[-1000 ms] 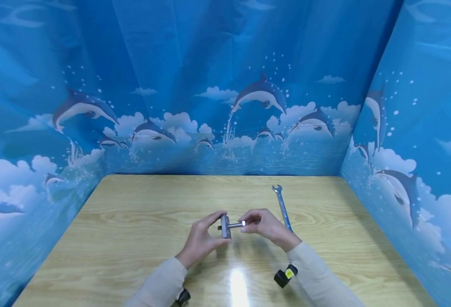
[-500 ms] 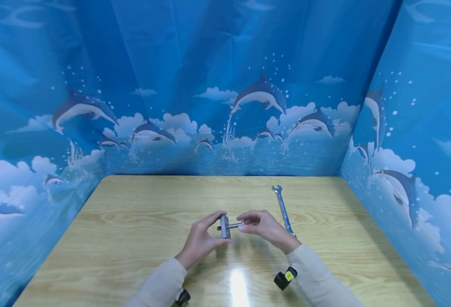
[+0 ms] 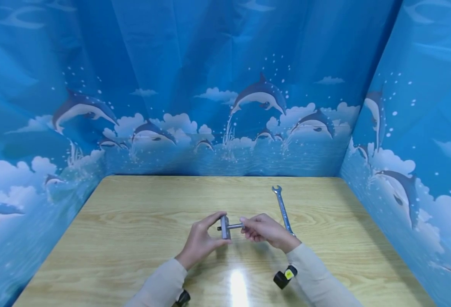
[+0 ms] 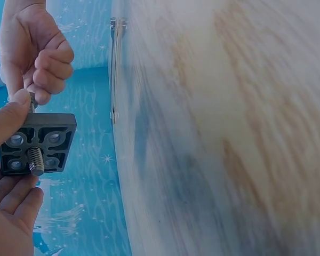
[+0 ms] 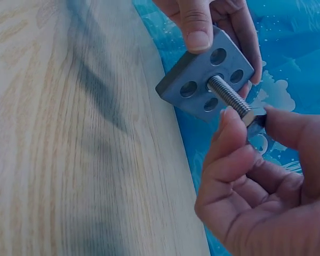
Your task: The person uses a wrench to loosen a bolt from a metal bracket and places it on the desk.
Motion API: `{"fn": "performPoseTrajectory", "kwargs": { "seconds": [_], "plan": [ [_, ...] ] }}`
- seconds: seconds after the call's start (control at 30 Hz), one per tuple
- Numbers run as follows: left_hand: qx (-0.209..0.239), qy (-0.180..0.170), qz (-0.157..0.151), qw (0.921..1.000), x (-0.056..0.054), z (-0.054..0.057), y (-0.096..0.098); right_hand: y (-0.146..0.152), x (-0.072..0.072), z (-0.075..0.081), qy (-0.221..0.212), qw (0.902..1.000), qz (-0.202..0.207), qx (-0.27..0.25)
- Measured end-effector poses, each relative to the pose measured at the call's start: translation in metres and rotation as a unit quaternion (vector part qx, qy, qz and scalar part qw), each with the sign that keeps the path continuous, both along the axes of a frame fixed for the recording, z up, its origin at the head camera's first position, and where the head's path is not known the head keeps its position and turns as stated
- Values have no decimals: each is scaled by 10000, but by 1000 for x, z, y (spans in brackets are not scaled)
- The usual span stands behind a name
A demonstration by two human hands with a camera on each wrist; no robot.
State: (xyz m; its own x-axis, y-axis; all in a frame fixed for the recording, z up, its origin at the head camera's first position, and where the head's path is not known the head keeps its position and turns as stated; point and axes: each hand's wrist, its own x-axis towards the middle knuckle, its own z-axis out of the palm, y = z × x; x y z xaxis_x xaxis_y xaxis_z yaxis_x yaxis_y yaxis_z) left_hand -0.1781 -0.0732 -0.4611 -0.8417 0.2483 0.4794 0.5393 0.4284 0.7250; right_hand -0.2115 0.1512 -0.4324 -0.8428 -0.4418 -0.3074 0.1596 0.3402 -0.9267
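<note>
My left hand (image 3: pixel 202 236) grips a grey square metal plate (image 5: pixel 202 74) by its opposite edges, thumb on one side and fingers on the other. Round holes sit near the plate's corners, and its back is ribbed in the left wrist view. Through the centre runs a threaded hex bolt (image 5: pixel 230 95), its tip (image 4: pixel 36 162) sticking out of the ribbed side. My right hand (image 3: pixel 265 230) pinches the bolt's hex head (image 5: pixel 255 120) between thumb and index finger, the other fingers curled in. A length of thread shows between plate and head. Both hands are above the table.
A combination wrench (image 3: pixel 283 209) lies on the wooden table (image 3: pixel 152 196), just beyond my right hand, its open end pointing away. A blue dolphin-print curtain (image 3: pixel 194 106) walls off the back and both sides of the table.
The fingers of my right hand have shifted around the bolt head, the thumb now on top and the hand slightly lower. My left hand and the plate have stayed in place.
</note>
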Motion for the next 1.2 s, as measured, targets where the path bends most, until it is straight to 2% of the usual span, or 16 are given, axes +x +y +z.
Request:
{"fn": "performPoseTrajectory", "kwargs": {
  "seconds": [0.3, 0.63, 0.77, 0.9, 1.0, 1.2],
  "plan": [
    [-75, -23, 31, 10000, 0, 0, -1, 1, 1, 1, 626, 9976, -253, -126],
    [-49, -145, 34, 9999, 2, 1, -1, 0, 3, 3, 794, 9966, -223, -82],
    [-34, -137, 18, 9999, 2, 1, -1, 2, 3, 1, 606, 9979, 185, -165],
    [-33, -85, 22, 10000, 2, 0, -1, 4, 0, -4, 186, 9977, 546, -360],
    [-42, -49, 40, 10000, 1, 0, 0, 4, -1, -6, -137, 9977, 478, -468],
    [-48, -81, 31, 10000, 2, 1, 1, 2, 0, -7, -405, 9980, 192, -439]
  ]
}}
